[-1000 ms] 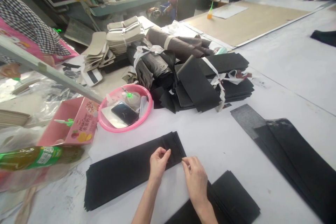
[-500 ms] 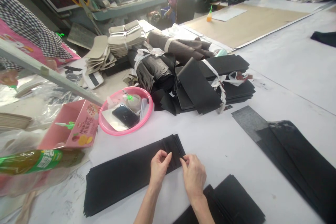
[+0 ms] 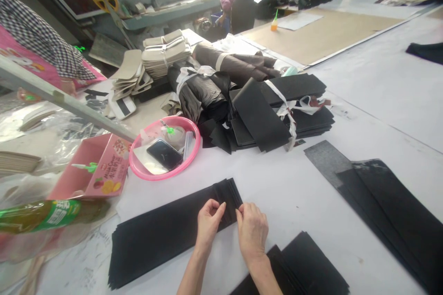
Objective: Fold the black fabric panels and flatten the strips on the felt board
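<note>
Two hands, both with fingers curled in and thumb close to index — cannot tell if either pinch has a sheet in it. Left hand (image 3: 211, 221) over the right part of the black stack (image 3: 155, 235); right hand (image 3: 252, 229) at the stack's right end, fingertips by its edge. Stack lies flat on the white surface (image 3: 284, 189), most of it left of the hands, layers stepped at the right end. Second black stack (image 3: 314, 262) beside the right forearm, toward the surface's near edge — pink basin (image 3: 152, 177) beyond the first stack, phone (image 3: 164, 154) inside.
</note>
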Demonstrator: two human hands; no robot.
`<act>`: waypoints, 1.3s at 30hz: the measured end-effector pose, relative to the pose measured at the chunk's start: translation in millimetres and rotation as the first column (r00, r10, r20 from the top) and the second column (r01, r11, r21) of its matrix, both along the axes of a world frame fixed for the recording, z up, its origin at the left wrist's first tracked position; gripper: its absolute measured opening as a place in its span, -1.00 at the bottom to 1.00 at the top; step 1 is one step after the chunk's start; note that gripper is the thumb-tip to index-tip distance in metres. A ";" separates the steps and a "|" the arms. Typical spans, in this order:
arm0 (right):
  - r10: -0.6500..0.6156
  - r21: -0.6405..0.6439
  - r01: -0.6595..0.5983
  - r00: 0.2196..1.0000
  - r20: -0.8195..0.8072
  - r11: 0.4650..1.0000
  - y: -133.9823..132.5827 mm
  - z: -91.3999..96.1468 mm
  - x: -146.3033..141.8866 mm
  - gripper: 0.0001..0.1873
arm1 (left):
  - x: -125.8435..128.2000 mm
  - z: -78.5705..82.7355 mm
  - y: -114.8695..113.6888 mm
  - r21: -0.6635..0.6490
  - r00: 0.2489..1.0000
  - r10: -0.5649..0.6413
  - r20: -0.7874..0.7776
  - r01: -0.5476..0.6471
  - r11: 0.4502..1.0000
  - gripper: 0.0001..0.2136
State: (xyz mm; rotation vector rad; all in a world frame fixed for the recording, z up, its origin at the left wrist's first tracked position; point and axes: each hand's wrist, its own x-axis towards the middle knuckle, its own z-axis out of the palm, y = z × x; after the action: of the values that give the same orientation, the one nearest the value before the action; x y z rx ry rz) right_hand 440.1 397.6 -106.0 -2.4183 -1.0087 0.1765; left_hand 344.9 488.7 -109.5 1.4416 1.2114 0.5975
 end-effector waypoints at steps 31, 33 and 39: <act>0.097 0.191 -0.053 0.968 -0.232 0.980 -4.7 2.2 -2.0 -0.90 | 14.7 12.1 -2.4 0.237 0.941 -0.097 -0.323 0.180 0.955 -0.83; 0.098 0.163 -0.062 0.970 -0.221 0.985 -2.8 0.4 -1.0 -0.90 | 20.2 16.0 -4.7 0.234 0.923 -0.065 -0.378 0.164 0.958 -0.85; 0.108 0.160 -0.074 0.971 -0.213 0.984 -2.0 -2.3 -0.6 -0.88 | 38.2 27.4 -10.6 0.200 0.831 -0.005 -0.557 0.140 0.970 -0.92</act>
State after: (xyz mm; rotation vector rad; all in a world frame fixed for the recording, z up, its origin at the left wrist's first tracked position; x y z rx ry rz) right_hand 439.5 395.6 -108.3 -2.1623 -0.9940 0.3791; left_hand 383.1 478.2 -82.1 1.9383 1.5617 0.2716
